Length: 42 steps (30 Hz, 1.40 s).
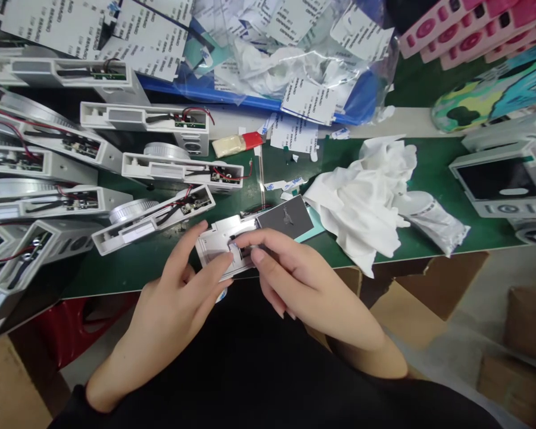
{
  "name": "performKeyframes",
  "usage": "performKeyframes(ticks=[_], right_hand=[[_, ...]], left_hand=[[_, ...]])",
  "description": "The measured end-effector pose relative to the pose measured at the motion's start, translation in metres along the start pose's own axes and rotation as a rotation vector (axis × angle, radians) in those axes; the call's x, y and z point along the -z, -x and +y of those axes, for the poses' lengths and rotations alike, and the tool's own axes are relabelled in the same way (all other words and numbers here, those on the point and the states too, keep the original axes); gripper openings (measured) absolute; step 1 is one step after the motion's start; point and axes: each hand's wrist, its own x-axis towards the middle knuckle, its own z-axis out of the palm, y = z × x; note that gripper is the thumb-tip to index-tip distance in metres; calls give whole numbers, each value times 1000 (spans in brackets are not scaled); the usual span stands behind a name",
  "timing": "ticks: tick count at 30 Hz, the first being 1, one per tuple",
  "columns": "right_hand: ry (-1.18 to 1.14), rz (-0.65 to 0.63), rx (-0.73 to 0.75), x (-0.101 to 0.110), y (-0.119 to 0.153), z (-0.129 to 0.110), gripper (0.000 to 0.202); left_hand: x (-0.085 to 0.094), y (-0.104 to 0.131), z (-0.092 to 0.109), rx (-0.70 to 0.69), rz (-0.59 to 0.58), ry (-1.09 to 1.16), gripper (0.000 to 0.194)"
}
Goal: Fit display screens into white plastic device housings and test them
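Note:
A white plastic camera housing (211,243) lies near the front edge of the green table, its inside facing up. My left hand (183,292) grips the housing's left end, with the thumb and index finger apart across it. Over the opening, my right hand (290,268) has its thumb and index finger closed around a small dark part, too hidden to name. A flat dark-grey screen panel (286,217) sits at the housing's right, tilted, beside my right index finger. A teal sheet (315,223) shows from beneath the panel.
Several open white camera bodies (183,170) with red wires stand at the left. Crumpled white cloth (361,196) lies to the right. Behind are a blue tray (250,102) of printed liner scraps, a red-capped piece (236,144) and stacked pink cases (460,36). More assembled units (509,179) stand far right.

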Motion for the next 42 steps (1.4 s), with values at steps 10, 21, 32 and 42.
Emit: performKeyframes(ticks=[10,21,32,42], right_hand=[[158,68,53,-3,-1,-5,30],[599,210,317,-21,7,26,64],[883,311,548,-20,13,37,39],[548,302,659,-16,29,29,22]], left_hand=[[-1,1,-2,-17,1,1,22],[4,-1,-2,22,13,-144,27],[11,-9,0,57,-64,-215,43],[30,27,5,433,113,305,67]])
